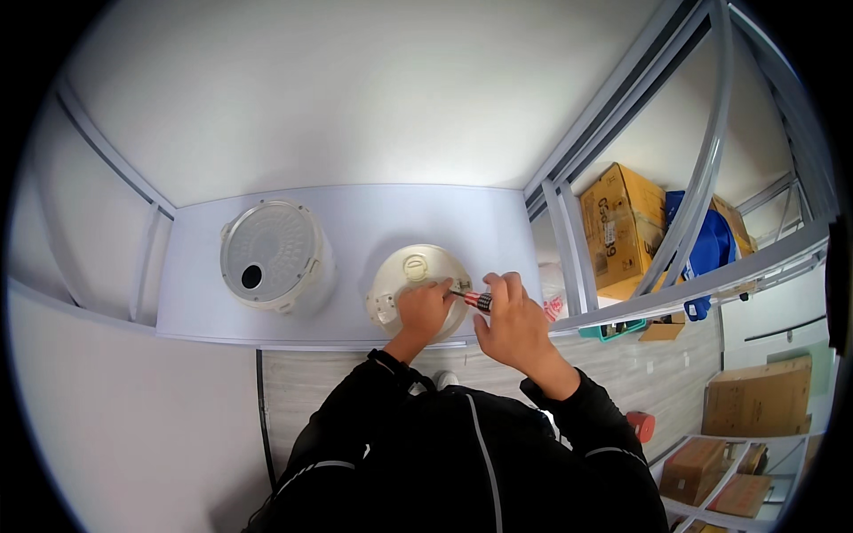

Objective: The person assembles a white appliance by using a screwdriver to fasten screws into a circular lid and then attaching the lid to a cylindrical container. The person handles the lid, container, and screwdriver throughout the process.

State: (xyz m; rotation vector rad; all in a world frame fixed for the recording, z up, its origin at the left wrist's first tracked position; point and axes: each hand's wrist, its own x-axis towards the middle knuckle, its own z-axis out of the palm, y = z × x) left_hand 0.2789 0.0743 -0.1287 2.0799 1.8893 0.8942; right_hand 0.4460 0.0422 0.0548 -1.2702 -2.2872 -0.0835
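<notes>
A round cream plastic part [388,277], perhaps a lid or a base, lies on the white table in front of me. My left hand [425,308] rests on it with curled fingers near its right side; what they pinch, if anything, is hidden. My right hand [515,324] grips a screwdriver [477,300] by its red and black handle. The tool lies nearly level, its tip pointing left at the part's right side, close to my left fingertips. On the part's far side is a raised round fitting [415,267].
To the left stands a white bucket [275,249] with a translucent lid and a dark oval hole. Grey frame bars [569,249] border the white table [355,209]. Beyond them at right are a cardboard box [617,231], blue fabric [708,258] and a green crate [613,330].
</notes>
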